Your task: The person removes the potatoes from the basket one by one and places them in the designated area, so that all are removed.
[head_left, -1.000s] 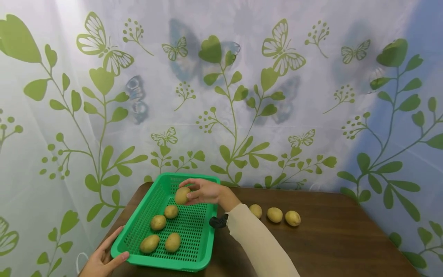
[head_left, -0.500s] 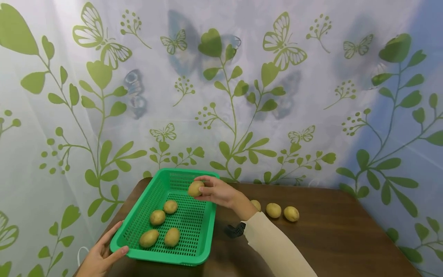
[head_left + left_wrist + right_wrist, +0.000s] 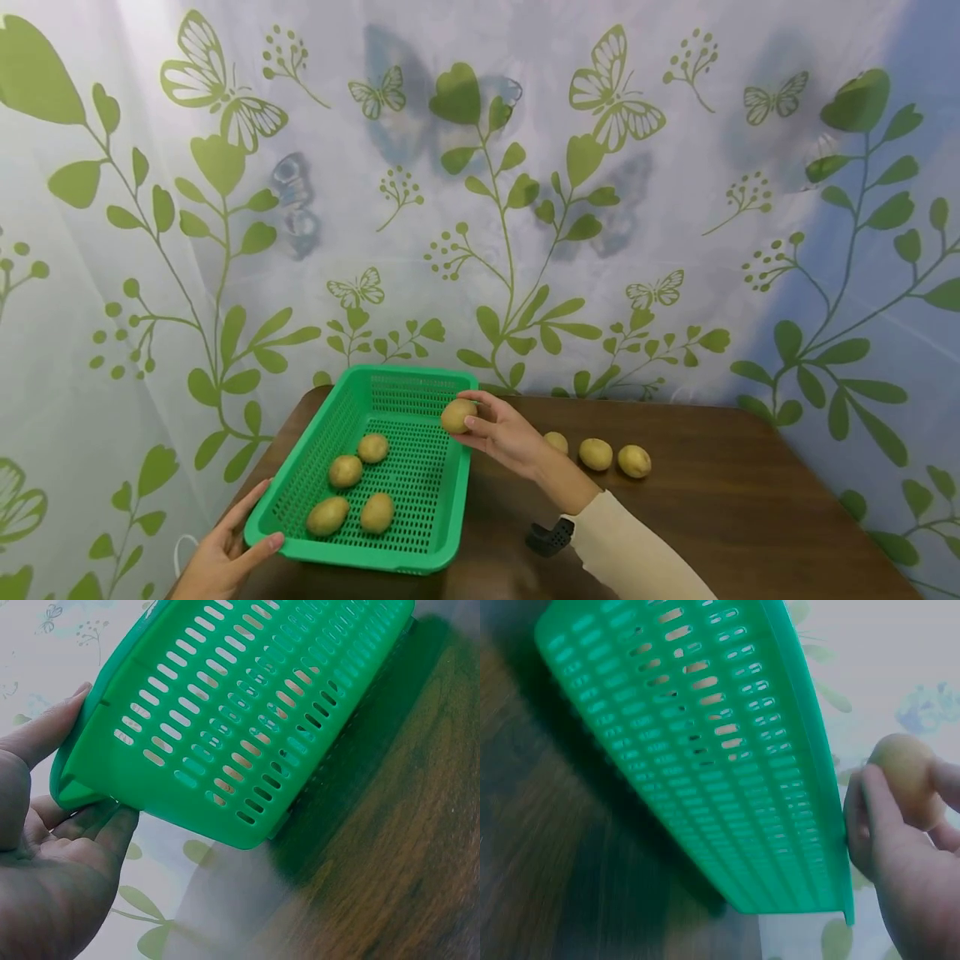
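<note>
My right hand (image 3: 508, 435) holds a potato (image 3: 456, 416) between thumb and fingers, above the right rim of a green plastic basket (image 3: 453, 533). In the right wrist view the potato (image 3: 906, 778) is just outside the basket's rim (image 3: 810, 712), with the fingers close to that rim. At the near left corner, my left hand (image 3: 221, 554) grips the basket; in the left wrist view the thumb lies on the rim and the fingers are curled under it. Several potatoes lie inside, among them a pair side by side at the front, one being this oval potato (image 3: 377, 513).
On the brown wooden table (image 3: 712, 508), right of the basket, three potatoes stand in a row, the leftmost (image 3: 556, 442) partly behind my right wrist. A patterned curtain (image 3: 675, 208) hangs along the table's back edge. A black wrist device (image 3: 549, 537) sits under my right sleeve.
My right hand has moved right with its potato, from over the basket's inside to its right rim. The left hand keeps its grip, and the other potatoes lie as before.
</note>
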Available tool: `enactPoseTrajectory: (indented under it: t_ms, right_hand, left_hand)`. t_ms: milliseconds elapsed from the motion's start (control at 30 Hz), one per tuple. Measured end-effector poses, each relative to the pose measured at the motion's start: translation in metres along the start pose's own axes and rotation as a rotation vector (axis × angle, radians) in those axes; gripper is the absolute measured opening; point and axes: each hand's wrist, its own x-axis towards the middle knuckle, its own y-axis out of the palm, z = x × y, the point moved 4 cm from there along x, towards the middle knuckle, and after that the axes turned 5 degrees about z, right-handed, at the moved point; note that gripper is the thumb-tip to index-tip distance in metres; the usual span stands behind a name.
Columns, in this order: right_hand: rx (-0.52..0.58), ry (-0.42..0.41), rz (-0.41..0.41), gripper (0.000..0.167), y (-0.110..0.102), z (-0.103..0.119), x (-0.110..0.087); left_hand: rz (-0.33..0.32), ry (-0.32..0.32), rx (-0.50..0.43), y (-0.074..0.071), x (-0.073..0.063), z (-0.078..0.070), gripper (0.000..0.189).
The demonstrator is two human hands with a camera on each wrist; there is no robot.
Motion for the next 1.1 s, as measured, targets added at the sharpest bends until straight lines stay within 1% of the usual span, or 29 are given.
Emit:
enactPoseTrajectory:
  t_ms: [67,133,300,433,600,700,800,933,1033,1100]
  right_hand:
    - [-0.018,-0.007,-0.002,0.052,-0.003,0.001,-0.007]
    - [-0.036,-0.013,-0.001,0.051,-0.006,0.002,-0.014]
    - [-0.088,-0.042,0.001,0.048,-0.013,0.005,-0.030]
    - [-0.113,-0.060,-0.016,0.047,-0.020,0.007,-0.042]
    - [-0.132,-0.070,-0.052,0.049,-0.031,0.010,-0.059]
    - [-0.134,-0.092,-0.074,0.050,-0.037,0.014,-0.070]
    - [-0.119,-0.120,-0.093,0.050,-0.042,0.018,-0.082]
    - [-0.095,-0.130,-0.140,0.051,-0.048,0.022,-0.100]
    - [-0.093,-0.131,-0.172,0.052,-0.052,0.026,-0.113]
    - [-0.097,-0.143,-0.183,0.052,-0.055,0.030,-0.123]
  left_hand:
    - [0.003,0.001,-0.002,0.001,0.000,0.000,0.076]
    - [-0.008,-0.003,0.006,0.001,0.000,0.000,0.075]
    - [-0.021,-0.020,0.041,0.002,0.004,-0.002,0.075]
    - [-0.012,-0.028,0.040,0.001,0.005,-0.002,0.075]
    - [0.011,-0.004,0.010,0.001,0.005,-0.003,0.076]
    - [0.001,-0.010,0.018,0.001,0.006,-0.003,0.077]
    - [-0.034,-0.065,0.046,0.000,0.006,-0.001,0.079]
    - [-0.096,-0.163,0.098,-0.003,0.005,0.001,0.081]
    - [-0.127,-0.213,0.122,-0.005,0.004,0.002,0.081]
    - [-0.134,-0.229,0.126,-0.007,0.003,0.002,0.082]
